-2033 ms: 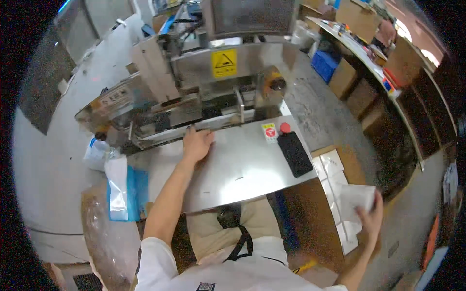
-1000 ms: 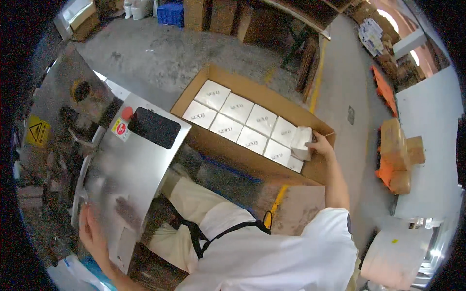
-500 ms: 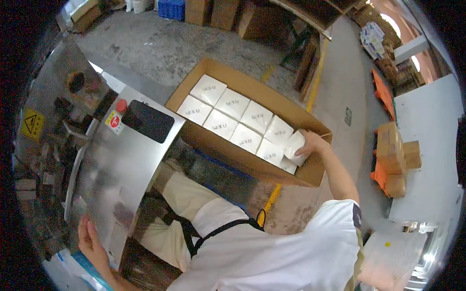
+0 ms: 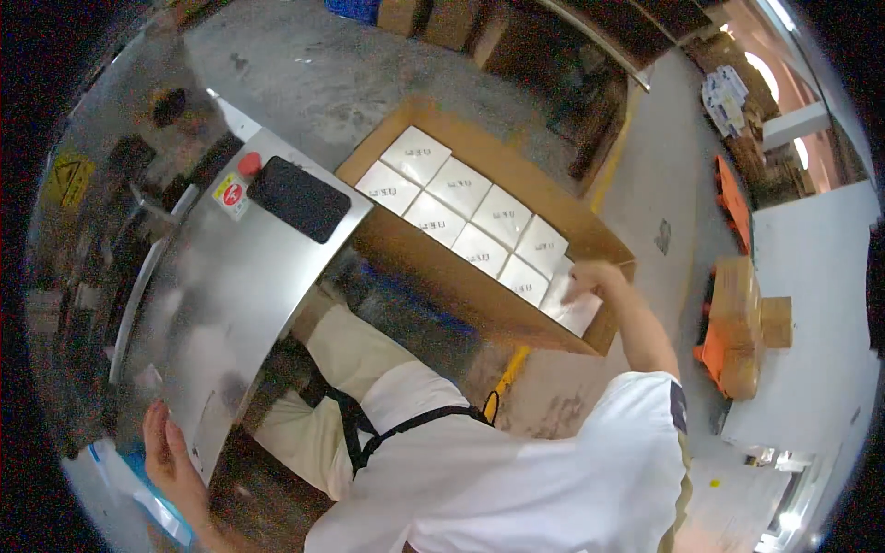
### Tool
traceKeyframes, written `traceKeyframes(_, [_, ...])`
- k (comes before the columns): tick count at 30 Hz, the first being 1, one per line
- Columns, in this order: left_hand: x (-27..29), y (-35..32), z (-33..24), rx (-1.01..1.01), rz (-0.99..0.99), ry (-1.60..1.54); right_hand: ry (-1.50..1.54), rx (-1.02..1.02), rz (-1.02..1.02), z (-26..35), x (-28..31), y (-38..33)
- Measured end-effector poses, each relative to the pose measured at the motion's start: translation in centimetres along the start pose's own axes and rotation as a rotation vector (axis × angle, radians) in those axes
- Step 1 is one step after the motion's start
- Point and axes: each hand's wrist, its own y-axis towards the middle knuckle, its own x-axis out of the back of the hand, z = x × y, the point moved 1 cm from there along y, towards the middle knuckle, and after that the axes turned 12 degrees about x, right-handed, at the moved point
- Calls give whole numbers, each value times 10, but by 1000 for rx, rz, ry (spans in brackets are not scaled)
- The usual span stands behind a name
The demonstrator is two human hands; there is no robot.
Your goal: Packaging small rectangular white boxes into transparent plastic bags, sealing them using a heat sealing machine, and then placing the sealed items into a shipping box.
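Grey concrete floor [image 4: 313, 64] runs round you in the head view, with a steel desk [image 4: 230, 304] curving off to your left and an open cardboard carton [image 4: 415, 253] standing on the floor to your right. Your right hand [image 4: 590, 279] reaches down into the carton's far corner, fingers spread flat on a white packet [image 4: 573, 309] that lies slightly askew beside the neat rows of white packets [image 4: 461, 207]; it presses rather than clasps. Your left hand [image 4: 166, 452] rests open, palm down, on the desk's near edge, holding nothing. You are twisted far round to the right, so the packet may settle crooked or ride up on its neighbour if you let go without squaring it. Leaning this far, your left palm could slide on the smooth steel.
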Motion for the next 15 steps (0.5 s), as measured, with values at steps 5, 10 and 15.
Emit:
traceKeyframes(5, [55, -19, 50, 72, -54, -19, 30, 144, -63, -57, -64, 24])
traceKeyframes(10, [213, -67, 176, 361, -439, -77, -129, 296, -75, -26, -58, 65])
traceKeyframes(15, [236, -118, 281, 331, -756, 33, 136, 338, -750, -109, -45, 92])
